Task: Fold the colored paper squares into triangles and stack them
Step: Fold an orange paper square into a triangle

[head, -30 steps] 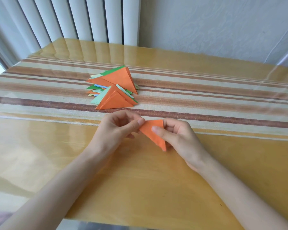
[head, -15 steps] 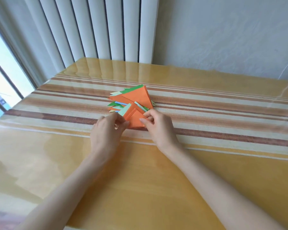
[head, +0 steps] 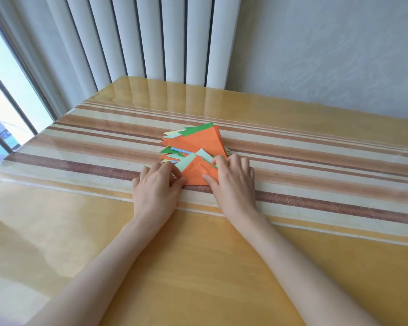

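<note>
A loose stack of folded paper triangles, mostly orange with green, pale green and blue edges showing, lies on the striped middle of the table. A small orange triangle lies on the near end of the stack. My left hand pinches the triangle's left corner with thumb and forefinger. My right hand lies over its right side, with the thumb flat on the paper and the fingers reaching its far edge.
The table has a glossy yellow top with a striped brown and cream band across it. White vertical blinds and a pale wall stand behind the far edge. A window is at the left.
Both hands carried the small orange triangle away from me and set it on the near end of the stack. The view tilted up and moved closer.
</note>
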`<action>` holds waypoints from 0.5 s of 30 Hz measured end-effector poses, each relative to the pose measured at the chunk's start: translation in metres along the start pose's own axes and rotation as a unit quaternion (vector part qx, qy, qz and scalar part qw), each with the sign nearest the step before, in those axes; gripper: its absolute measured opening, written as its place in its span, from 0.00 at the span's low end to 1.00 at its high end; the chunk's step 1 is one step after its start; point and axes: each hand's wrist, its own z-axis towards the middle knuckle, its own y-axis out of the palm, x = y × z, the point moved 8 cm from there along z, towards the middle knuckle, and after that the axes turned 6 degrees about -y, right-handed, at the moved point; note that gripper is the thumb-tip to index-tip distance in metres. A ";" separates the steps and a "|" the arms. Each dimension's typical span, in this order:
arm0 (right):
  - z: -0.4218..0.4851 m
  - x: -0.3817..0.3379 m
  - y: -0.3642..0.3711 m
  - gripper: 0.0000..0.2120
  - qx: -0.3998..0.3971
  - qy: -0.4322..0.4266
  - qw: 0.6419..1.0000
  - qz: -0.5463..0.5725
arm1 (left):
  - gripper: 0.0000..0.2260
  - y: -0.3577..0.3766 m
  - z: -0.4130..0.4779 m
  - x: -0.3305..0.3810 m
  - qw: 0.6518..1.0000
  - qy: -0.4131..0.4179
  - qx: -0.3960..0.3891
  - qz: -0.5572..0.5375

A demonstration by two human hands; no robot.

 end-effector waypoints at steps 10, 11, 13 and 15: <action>-0.010 -0.017 0.000 0.27 -0.083 -0.194 0.977 -0.038 | 0.17 0.006 -0.019 0.032 0.948 0.239 0.019 0.210; -0.012 -0.017 0.000 0.26 -0.083 -0.195 0.976 -0.045 | 0.17 0.006 -0.022 0.032 0.950 0.230 0.016 0.211; -0.018 -0.015 -0.004 0.24 -0.078 -0.195 0.976 -0.052 | 0.19 0.005 -0.026 0.030 0.955 0.215 0.011 0.203; -0.024 -0.012 -0.010 0.23 -0.071 -0.194 0.977 -0.053 | 0.21 0.005 -0.029 0.029 0.958 0.205 0.005 0.198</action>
